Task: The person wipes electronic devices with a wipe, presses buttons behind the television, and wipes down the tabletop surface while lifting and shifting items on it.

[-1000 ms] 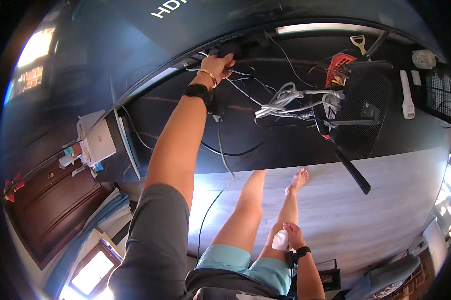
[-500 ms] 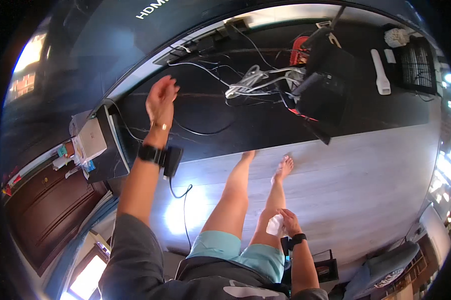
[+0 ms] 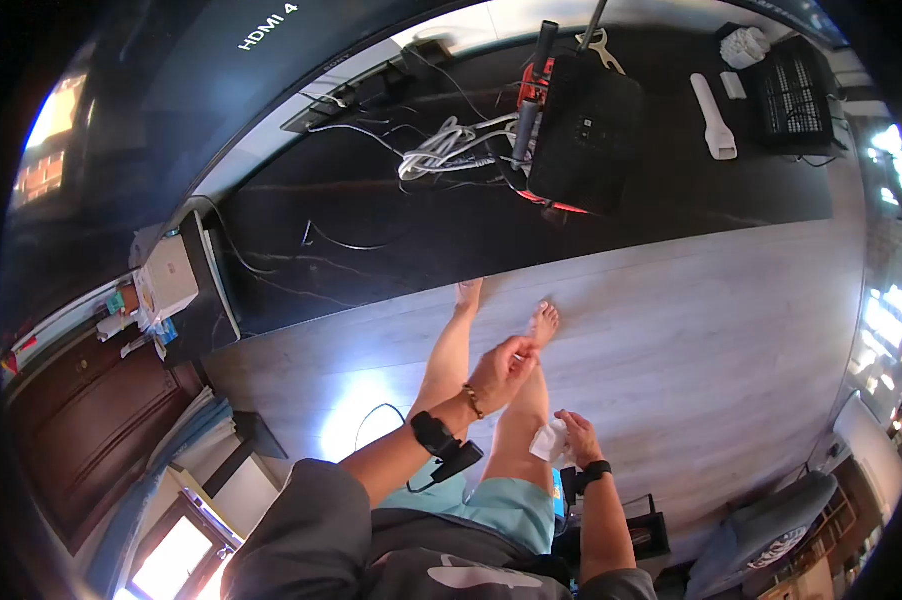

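One crumpled, white, tissue-like wipe [image 3: 546,441], probably light, limp; right hand [image 3: 578,437] pinches its edge, sensible hold; left hand [image 3: 506,372] curled, finger contact unclear.

Along the front edge of the black surface [image 3: 291,265], my left hand [image 3: 503,372] could pass; farther back, bundled white cables [image 3: 446,150] and a black router [image 3: 586,135] block the way.

Only thing I can actually read is "HDMI 4" [image 3: 268,27] in white on the big dark screen [image 3: 141,120], way ahead and left of both hands. The black router [image 3: 596,170] ahead of them has tiny pale marks [image 3: 585,130], and there's a round white print [image 3: 779,549] on dark fabric [image 3: 746,545] right of the right hand [image 3: 579,440], both illegible.
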`<state>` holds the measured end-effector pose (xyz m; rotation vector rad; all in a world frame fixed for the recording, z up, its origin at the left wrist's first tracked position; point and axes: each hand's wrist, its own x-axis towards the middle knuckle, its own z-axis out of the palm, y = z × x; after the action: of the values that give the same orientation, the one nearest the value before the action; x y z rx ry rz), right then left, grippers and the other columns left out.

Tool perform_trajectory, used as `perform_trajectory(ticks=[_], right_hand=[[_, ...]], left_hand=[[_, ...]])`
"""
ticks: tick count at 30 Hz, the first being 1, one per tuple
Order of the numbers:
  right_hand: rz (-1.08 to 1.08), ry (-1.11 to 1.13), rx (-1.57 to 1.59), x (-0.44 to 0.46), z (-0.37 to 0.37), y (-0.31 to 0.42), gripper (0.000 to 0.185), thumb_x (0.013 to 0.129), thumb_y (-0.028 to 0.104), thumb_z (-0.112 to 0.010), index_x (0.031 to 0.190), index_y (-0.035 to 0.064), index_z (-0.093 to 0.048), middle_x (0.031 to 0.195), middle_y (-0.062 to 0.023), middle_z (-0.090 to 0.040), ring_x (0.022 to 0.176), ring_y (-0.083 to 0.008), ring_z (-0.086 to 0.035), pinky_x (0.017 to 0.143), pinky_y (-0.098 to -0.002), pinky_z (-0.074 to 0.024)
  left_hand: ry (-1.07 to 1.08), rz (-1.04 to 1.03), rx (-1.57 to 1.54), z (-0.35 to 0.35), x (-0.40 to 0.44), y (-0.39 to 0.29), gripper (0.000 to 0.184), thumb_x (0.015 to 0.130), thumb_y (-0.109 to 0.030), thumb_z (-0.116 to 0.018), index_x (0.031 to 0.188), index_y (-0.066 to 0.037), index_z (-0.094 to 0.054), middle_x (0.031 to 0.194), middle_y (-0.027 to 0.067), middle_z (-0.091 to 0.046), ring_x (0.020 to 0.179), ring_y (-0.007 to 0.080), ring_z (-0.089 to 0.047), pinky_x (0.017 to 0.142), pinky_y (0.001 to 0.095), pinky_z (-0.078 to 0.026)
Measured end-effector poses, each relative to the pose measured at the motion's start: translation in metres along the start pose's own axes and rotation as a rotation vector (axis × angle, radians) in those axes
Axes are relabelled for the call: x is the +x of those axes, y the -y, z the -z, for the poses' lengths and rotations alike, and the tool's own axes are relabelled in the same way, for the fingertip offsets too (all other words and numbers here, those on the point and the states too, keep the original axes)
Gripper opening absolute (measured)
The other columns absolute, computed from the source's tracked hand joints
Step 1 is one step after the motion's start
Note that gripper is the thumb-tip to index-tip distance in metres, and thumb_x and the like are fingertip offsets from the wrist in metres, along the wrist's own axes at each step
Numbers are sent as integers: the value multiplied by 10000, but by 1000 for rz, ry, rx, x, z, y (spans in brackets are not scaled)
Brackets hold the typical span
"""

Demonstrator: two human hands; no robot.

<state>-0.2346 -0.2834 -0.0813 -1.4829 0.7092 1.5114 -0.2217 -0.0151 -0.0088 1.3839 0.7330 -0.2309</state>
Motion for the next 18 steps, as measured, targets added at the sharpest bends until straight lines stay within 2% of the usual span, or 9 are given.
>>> perform_trajectory(ticks=[3,4,10,13,18], right_hand=[[-17,-6,18,-8,8,-3,340,904,335,-517,1002,25,-621,828,-39,-616,715,-130,-573,620,-275,-469],[-23,-12,7,-10,9,-2,345,906,345,-509,997,31,-623,820,-37,-616,717,-132,-571,616,-282,-468],[106,-69,9,-1,27,-21,344,902,355,-508,966,42,-636,785,-22,-610,718,-123,-561,605,-280,-456],[100,-83,21,1,33,-23,341,896,356,-519,946,41,-641,781,-20,-608,694,-112,-551,599,-266,-448],[88,-76,58,-2,34,-21,334,892,349,-531,938,37,-641,766,-15,-605,655,-100,-540,583,-251,-437]], left_hand=[[86,70,63,-18,-3,-1,210,880,-105,-533,1063,-4,-533,878,50,-610,722,87,-588,635,237,-494],[78,83,90,-21,-3,-3,207,879,-108,-534,1058,-2,-536,877,65,-618,689,102,-600,626,236,-496],[-9,61,268,-14,-5,29,198,874,-105,-538,1038,6,-547,878,82,-637,717,125,-633,612,247,-508],[-23,163,177,-10,-6,29,178,852,-83,-539,1017,-16,-555,874,89,-638,755,159,-641,670,272,-523],[-15,219,203,-15,-3,21,170,860,-91,-536,1011,-17,-555,871,83,-635,735,154,-637,661,260,-522]])
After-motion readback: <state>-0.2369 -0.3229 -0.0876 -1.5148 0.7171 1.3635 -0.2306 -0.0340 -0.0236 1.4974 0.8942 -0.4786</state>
